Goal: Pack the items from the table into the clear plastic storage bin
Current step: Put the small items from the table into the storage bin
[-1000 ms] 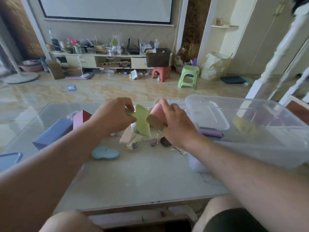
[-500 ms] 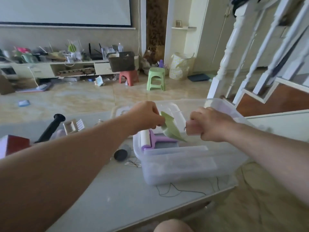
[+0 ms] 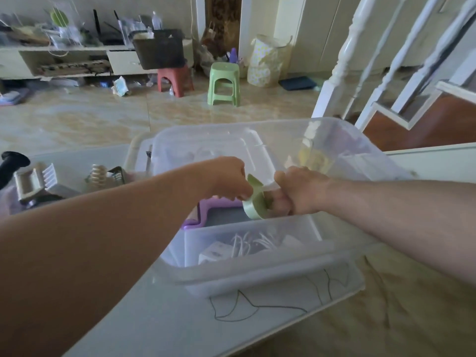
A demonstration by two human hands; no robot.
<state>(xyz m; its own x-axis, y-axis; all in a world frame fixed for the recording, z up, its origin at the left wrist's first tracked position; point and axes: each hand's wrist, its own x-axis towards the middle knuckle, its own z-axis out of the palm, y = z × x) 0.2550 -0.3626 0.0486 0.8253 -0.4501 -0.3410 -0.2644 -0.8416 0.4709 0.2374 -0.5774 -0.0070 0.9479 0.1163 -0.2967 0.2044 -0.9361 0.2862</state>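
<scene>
The clear plastic storage bin (image 3: 257, 269) stands on the glass table (image 3: 159, 320), its opening under both hands. My left hand (image 3: 229, 177) pinches the top of a pale green plastic item (image 3: 255, 202). My right hand (image 3: 298, 193) curls round the same item's other side, where a pink part barely shows. The green item hangs just inside the bin, above a purple lint roller (image 3: 206, 215). White cables (image 3: 247, 243) and white boxes lie at the bin's near end; something yellow (image 3: 313, 158) shows through its far wall.
A beige comb-like tool (image 3: 33, 181), a gold spiral piece (image 3: 99, 173) and a black handle (image 3: 10, 166) lie on the table at left. A thin dark thread (image 3: 257, 305) lies before the bin. White stair railing (image 3: 342, 63) rises at right; stools stand on the floor beyond.
Both hands carried the green item from the table's middle rightward over the bin and lowered it inside. The view swung right and down with them.
</scene>
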